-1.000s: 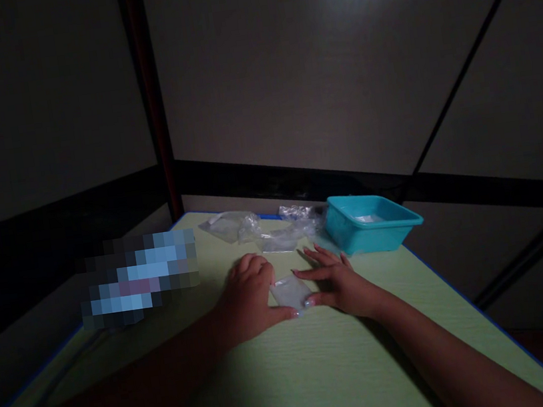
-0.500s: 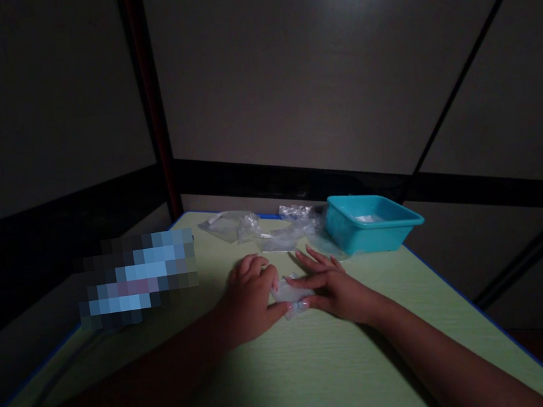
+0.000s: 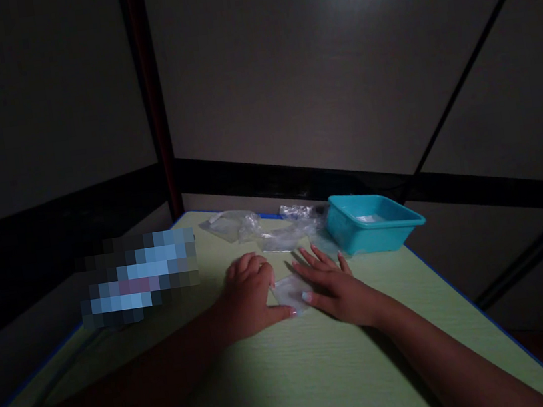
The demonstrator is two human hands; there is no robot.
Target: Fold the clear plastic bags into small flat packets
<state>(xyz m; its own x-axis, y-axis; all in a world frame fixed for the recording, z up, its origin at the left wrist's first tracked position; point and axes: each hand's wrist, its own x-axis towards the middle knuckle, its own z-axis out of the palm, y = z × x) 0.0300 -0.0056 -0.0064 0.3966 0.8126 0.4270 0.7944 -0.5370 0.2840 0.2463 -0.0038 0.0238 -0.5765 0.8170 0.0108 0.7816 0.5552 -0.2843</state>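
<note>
A small clear plastic bag (image 3: 288, 290) lies flat on the pale green table between my two hands. My left hand (image 3: 251, 301) rests at its left edge, thumb stretched along the near side and index fingertip at the far left corner. The other fingers are loosely bent, and there is a gap between them and the thumb. My right hand (image 3: 331, 286) lies over the bag's right part with its fingers spread, the thumb touching the plastic. That side of the bag is partly hidden under the hand.
Several crumpled clear plastic bags (image 3: 283, 235) lie along the far side of the table (image 3: 296, 382). A turquoise basket (image 3: 375, 222) stands at the far right edge with something pale inside. A blurred-out blue object (image 3: 137, 276) is at the left. Dark wall panels stand behind.
My thumbs have moved apart, and the right hand has shifted slightly to the right with its fingers more spread. The small bag now looks flatter and smoother.
</note>
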